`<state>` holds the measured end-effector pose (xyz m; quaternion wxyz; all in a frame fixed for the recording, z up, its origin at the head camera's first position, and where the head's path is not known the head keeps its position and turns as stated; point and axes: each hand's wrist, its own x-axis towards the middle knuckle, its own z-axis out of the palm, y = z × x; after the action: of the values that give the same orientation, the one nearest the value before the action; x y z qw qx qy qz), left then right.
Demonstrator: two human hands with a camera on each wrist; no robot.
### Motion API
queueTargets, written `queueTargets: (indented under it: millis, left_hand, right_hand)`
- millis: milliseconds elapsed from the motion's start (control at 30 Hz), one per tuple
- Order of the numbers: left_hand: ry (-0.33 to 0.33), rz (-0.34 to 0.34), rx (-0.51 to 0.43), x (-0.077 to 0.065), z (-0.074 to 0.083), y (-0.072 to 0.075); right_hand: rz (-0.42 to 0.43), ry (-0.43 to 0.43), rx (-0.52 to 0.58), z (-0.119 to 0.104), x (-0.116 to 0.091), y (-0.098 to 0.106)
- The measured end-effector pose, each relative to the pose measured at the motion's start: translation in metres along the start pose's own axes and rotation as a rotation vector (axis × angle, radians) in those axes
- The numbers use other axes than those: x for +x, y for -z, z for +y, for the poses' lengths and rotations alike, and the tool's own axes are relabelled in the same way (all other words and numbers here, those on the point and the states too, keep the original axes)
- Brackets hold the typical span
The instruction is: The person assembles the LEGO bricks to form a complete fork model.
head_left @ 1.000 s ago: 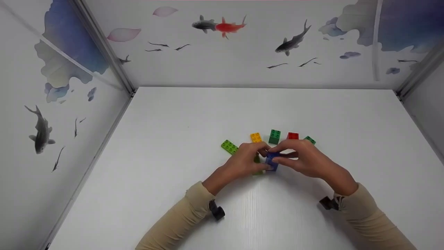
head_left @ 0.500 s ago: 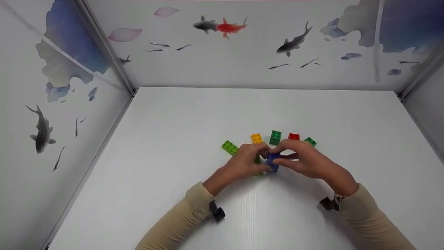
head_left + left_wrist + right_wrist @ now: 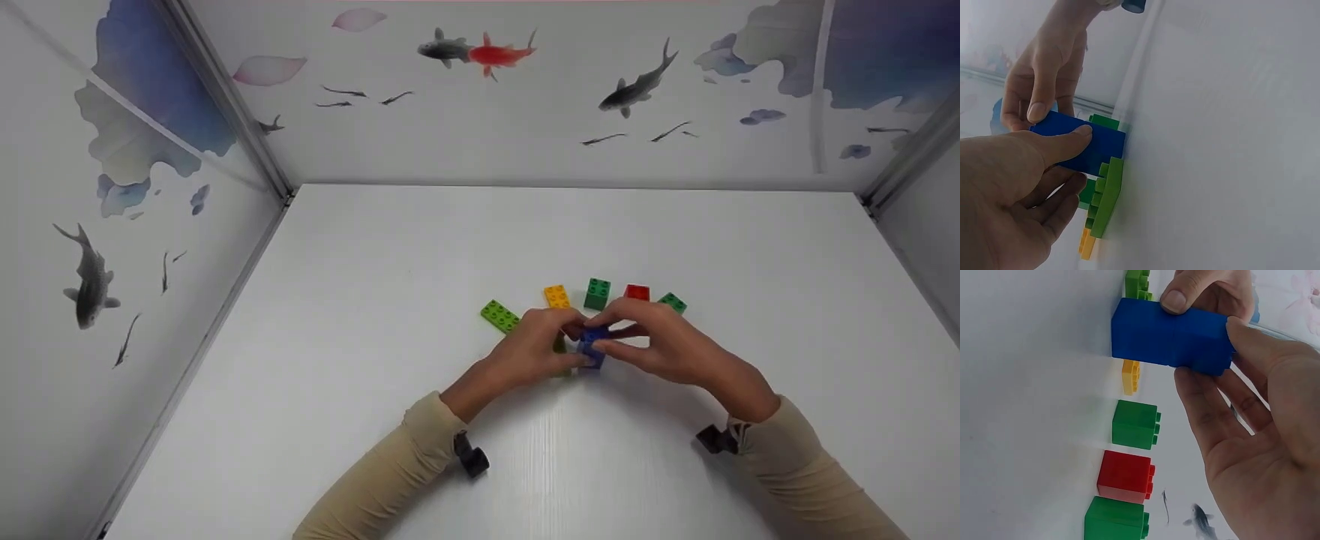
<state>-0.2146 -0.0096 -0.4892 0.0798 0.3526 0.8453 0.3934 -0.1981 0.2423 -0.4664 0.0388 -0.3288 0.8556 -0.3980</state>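
Note:
Both hands are on an upright stack of blue toy building bricks [image 3: 591,352], tall and plain-sided in the wrist views. My left hand [image 3: 525,351] pinches its lower part, the thumb flat on the near face and the fingers behind. Higher up, my right hand [image 3: 664,341] grips the top end between thumb and fingers. The stack's foot [image 3: 1117,143] is right at the table surface. Close beside it lies a lime green brick [image 3: 1107,199], mostly hidden under my left hand in the head view.
Behind the hands, an arc of loose bricks lies on the white table [image 3: 375,255]: another lime one [image 3: 500,317], a yellow [image 3: 556,296], a dark green [image 3: 598,294], a red [image 3: 637,292] and a second dark green [image 3: 673,302]. Printed walls enclose the table's back and sides.
Hardly anything differs: both hands keep their hold on the blue bricks in the same place. The whole head view has shifted slightly.

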Motion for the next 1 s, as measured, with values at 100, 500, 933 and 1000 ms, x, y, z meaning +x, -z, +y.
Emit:
queueTargets:
  millis: [100,500,933,1000]
  left_hand:
    - [-0.017,-0.005,0.015,0.000,0.000,-0.001]
    - [-0.049,0.047,-0.041,0.000,0.002,0.005]
    - [-0.048,0.251,-0.046,0.001,-0.004,0.034]
    - [-0.039,0.273,-0.036,0.002,-0.008,0.038]
  right_hand:
    - [0.010,0.012,0.004,0.001,-0.001,-0.002]
    - [0.114,0.134,-0.088,-0.003,0.001,-0.005]
    - [0.140,0.028,-0.175,-0.008,0.002,-0.008]
    - [0.120,-0.009,-0.162,-0.009,0.002,-0.010]
